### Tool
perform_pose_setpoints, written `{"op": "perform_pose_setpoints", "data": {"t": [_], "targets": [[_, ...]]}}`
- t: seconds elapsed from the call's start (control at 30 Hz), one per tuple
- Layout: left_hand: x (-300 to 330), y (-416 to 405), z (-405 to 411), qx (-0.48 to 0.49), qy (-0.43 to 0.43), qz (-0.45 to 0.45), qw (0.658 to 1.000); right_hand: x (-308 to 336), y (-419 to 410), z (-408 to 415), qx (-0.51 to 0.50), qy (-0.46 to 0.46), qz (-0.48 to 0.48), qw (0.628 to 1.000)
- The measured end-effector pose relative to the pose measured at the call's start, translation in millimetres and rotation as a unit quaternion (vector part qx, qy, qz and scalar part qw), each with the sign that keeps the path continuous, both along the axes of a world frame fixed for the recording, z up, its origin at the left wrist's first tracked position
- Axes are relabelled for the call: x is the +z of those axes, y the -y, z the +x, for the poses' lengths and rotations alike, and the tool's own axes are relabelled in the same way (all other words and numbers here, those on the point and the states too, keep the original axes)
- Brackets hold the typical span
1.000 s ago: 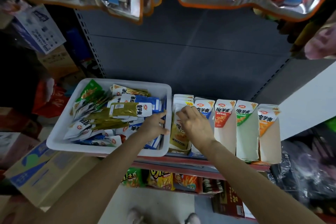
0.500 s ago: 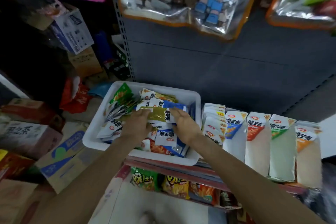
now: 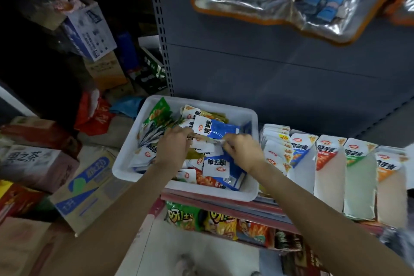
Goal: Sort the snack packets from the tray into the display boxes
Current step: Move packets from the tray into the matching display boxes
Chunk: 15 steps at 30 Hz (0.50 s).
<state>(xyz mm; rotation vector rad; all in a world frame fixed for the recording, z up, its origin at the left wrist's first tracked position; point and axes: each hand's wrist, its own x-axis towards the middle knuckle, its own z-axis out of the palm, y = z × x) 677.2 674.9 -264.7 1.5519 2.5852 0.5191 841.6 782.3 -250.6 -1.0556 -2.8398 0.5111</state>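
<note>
1. Both hands now back over the white tray (image 3: 251, 116), whereas a second ago the right hand (image 3: 243, 152) was over at the display boxes (image 3: 329, 177) just right of the tray and the left was resting at the tray's right side. Looks like one drop-off finished and the next pick starting.
2. Half a second ago already digging in the pile; since then mostly closer together, around the middle of the tray.
3. Left hand (image 3: 172, 148): knuckles up, fingers curled down into the snack packets (image 3: 215, 132), apparently pinching the edge of a white one. Exact packet hard to call, too blurry.
4. Right hand: same story, fingers bent and closed on a white-and-blue packet near the tray's centre-right.
5. Plenty of packets left in the tray, blue, green, gold, red mixed. Boxes to the right mostly look low on stock, so probably a long way from done.
</note>
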Motion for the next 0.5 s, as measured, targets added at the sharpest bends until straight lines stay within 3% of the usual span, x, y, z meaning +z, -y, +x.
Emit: {"op": "perform_pose_setpoints", "data": {"t": [0.07, 0.13, 0.2, 0.33, 0.5], "targets": [[7.6, -3.8, -0.6, 0.028, 0.070, 0.078, 0.994, 11.0, -4.1, 11.3, -0.086, -0.140, -0.099, 0.981], [17.4, -9.0, 4.3, 0.030, 0.140, 0.114, 0.983, 24.1, -8.4, 22.2, -0.135, -0.271, -0.182, 0.936], [23.6, -15.0, 14.4, 0.001, 0.184, 0.121, 0.976, 37.5, -12.6, 35.3, -0.140, -0.338, -0.225, 0.903], [24.8, -32.2, 45.1, -0.048, 0.273, 0.067, 0.958, 53.3, -22.4, 67.7, -0.115, -0.324, -0.134, 0.929], [23.5, -51.0, 87.9, -0.104, 0.312, -0.025, 0.944, 66.8, -33.9, 103.6, -0.113, -0.275, -0.043, 0.954]]}}
